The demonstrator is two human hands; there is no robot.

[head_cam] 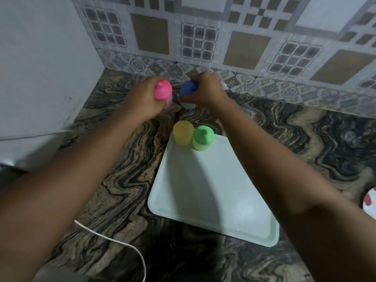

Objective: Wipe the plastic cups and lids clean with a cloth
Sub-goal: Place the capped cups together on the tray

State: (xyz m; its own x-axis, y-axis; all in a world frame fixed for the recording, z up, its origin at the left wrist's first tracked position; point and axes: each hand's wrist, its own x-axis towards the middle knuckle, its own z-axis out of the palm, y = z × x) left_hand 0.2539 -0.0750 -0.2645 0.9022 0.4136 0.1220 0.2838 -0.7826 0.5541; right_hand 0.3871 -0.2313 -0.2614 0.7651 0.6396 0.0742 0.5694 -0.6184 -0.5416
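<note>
My left hand (pixel 142 96) grips a pink cup with a pink spouted lid (pixel 163 91) near the back of the counter. Beside it, my right hand (pixel 205 90) grips a cup with a dark blue spouted lid (pixel 188 87); its pale body shows just below my fingers. A yellow cup (pixel 183 133) and a green cup with a green spouted lid (pixel 203 138) stand upright side by side on the far corner of a pale green tray (pixel 203 198). No cloth is in view.
The marbled counter (pixel 126 180) meets a patterned tiled wall (pixel 203 37) at the back and a white appliance (pixel 40 68) on the left. A white cord (pixel 114 241) trails across the front left. A red-and-white plate edge (pixel 370 200) shows at the right.
</note>
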